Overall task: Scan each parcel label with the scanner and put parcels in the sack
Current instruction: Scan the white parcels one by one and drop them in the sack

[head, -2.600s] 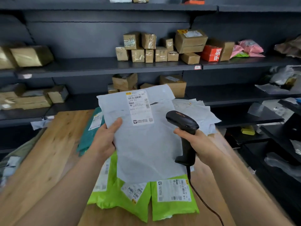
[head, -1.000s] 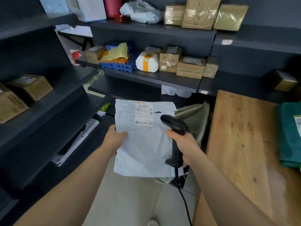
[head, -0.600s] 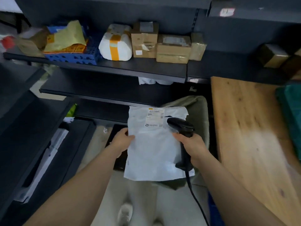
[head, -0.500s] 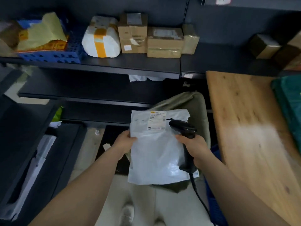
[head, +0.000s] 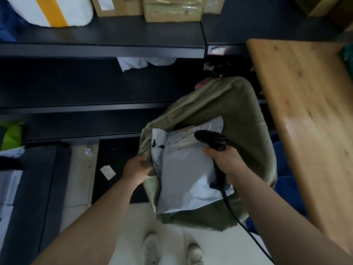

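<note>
The grey poly parcel (head: 183, 175), its white label (head: 188, 138) facing up, lies tilted in the open mouth of the olive sack (head: 238, 111) on the floor. Another pale parcel (head: 157, 142) shows beneath it inside the sack. My left hand (head: 136, 170) grips the sack's left rim, beside the parcel's edge. My right hand (head: 225, 161) grips the black corded scanner (head: 212, 139) by its handle, over the parcel's right side, with the scanner head above the label. Whether my right fingers also hold the parcel is hidden.
The wooden table (head: 305, 102) stands close on the right of the sack, with a blue crate (head: 282, 155) under it. Dark shelves (head: 95, 48) run across the back and left, carrying cardboard boxes (head: 172, 8) and a white bundle with yellow tape (head: 53, 10). My shoes (head: 152, 249) stand on pale floor.
I turned from the table to the sack and bent over it. The parcel went down into the sack's mouth. My left hand left the parcel and took the sack's rim.
</note>
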